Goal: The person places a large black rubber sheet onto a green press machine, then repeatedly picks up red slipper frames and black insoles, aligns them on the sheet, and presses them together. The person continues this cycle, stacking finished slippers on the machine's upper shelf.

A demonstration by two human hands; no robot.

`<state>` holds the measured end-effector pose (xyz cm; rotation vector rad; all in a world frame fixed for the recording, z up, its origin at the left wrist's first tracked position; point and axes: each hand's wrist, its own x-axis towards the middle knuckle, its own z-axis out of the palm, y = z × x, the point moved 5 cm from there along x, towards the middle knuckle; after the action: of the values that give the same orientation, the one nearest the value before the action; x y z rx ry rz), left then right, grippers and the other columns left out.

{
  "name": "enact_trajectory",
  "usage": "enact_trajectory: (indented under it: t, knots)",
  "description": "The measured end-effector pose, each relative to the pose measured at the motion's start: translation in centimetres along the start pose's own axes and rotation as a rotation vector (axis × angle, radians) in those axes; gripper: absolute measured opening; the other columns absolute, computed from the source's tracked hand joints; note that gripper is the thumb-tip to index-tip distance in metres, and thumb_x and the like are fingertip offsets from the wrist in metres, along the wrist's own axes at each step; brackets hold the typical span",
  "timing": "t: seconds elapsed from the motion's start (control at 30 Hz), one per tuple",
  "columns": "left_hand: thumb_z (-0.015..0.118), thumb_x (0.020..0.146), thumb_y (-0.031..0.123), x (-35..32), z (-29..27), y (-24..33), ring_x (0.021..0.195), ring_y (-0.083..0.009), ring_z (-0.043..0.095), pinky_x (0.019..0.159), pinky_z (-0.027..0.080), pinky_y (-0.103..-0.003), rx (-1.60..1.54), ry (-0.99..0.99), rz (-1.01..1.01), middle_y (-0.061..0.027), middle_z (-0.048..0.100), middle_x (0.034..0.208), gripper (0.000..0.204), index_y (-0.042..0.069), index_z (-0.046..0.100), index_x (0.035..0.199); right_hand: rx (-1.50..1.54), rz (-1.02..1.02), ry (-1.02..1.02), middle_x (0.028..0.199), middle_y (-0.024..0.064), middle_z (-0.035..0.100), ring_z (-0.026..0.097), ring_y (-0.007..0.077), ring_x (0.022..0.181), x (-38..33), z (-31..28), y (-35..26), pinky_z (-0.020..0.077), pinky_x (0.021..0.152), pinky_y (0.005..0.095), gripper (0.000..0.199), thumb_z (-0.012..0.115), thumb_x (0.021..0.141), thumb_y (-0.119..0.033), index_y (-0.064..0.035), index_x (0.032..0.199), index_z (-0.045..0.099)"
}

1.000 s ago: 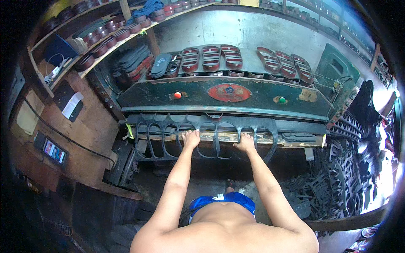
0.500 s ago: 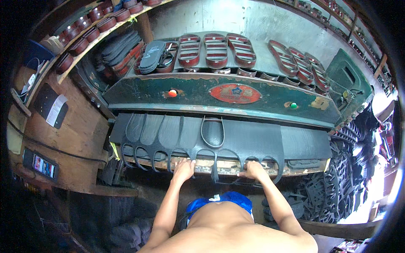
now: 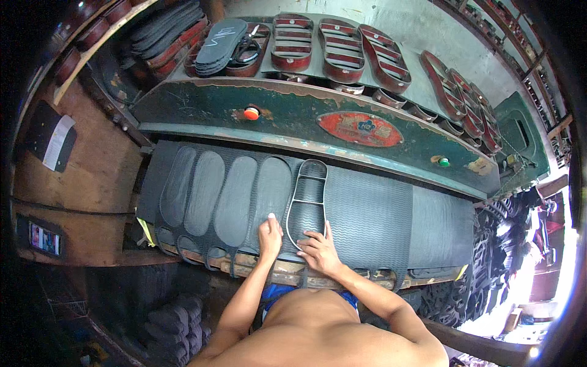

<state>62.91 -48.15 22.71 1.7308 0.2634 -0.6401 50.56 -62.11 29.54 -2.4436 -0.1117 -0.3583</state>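
A silver-edged, sole-shaped metal cutting die [image 3: 309, 201] with thin crossbars lies on a black, wavy-textured rubber sheet [image 3: 369, 214], just right of four flat grey sole shapes [image 3: 236, 200]. Its long axis runs away from the person, broader end near, far end leaning slightly right. The right hand [image 3: 320, 252] spreads open over the near end; the left hand [image 3: 269, 237] curls beside it, whether gripping anything cannot be told.

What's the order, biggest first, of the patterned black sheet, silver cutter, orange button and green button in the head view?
Patterned black sheet
Silver cutter
Orange button and green button: too close to rank surely
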Motion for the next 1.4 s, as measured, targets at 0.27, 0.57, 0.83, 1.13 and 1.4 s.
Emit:
enact_trajectory:
  t: [0.27,0.57,0.83,1.13,1.4]
  knots:
    - [0.034,0.113,0.04,-0.4,-0.4,0.8,0.057,-0.0081,0.053,0.049,0.045,-0.024,-0.27,-0.092,0.273,-0.0134,0.069,0.106,0.05,0.0,0.06,0.126,0.766,0.282,0.577,0.083,0.0108,0.069,0.068,0.0246,0.09,3.3,-15.3,3.2,0.0338,0.118,0.0602,0.032,0.073,0.093,-0.029,-0.003,0.075,0.068]
    - [0.05,0.103,0.059,-6.6,-2.9,6.5,0.077,-0.0088,0.052,0.061,0.038,-0.026,-0.792,-0.781,0.079,-0.0014,0.066,0.109,0.058,0.014,0.054,0.14,1.927,0.701,0.71,0.115,0.0193,0.073,0.069,0.0348,0.107,0.2,-10.8,10.7,0.0546,0.096,0.0494,0.044,0.067,0.091,-0.039,-0.0003,0.11,0.072]
    - [0.084,0.077,0.019,-13.8,-4.9,14.2,0.072,-0.0258,0.056,0.067,0.047,-0.037,0.48,-0.713,0.936,-0.0066,0.061,0.081,0.02,0.006,0.071,0.084,0.558,0.472,0.008,0.157,0.0243,0.043,0.04,0.0344,0.147,4.3,-11.3,2.5,0.0284,0.124,0.0434,0.082,0.074,0.091,-0.036,0.0042,0.154,0.039]
    - [0.08,0.08,0.02,-17.5,-2.5,13.9,0.079,-0.0262,0.058,0.071,0.051,-0.039,0.79,-0.702,1.1,-0.0045,0.06,0.083,0.014,0.008,0.071,0.082,0.083,0.48,-0.266,0.13,0.0251,0.051,0.048,0.0428,0.125,3.0,-5.1,-5.4,0.0436,0.108,0.0476,0.115,0.094,0.062,-0.03,0.0076,0.153,0.034]
    - [0.082,0.084,0.024,-18.2,-4.1,16.4,0.121,-0.0393,0.06,0.102,0.047,-0.049,0.776,-0.334,1.107,-0.0295,0.047,0.145,0.073,0.0,0.047,0.144,0.428,0.602,0.105,0.133,0.0257,0.054,0.053,0.0386,0.13,1.6,-8.3,-6.1,0.0415,0.113,0.0434,0.094,0.087,0.069,-0.023,0.0043,0.148,0.045]
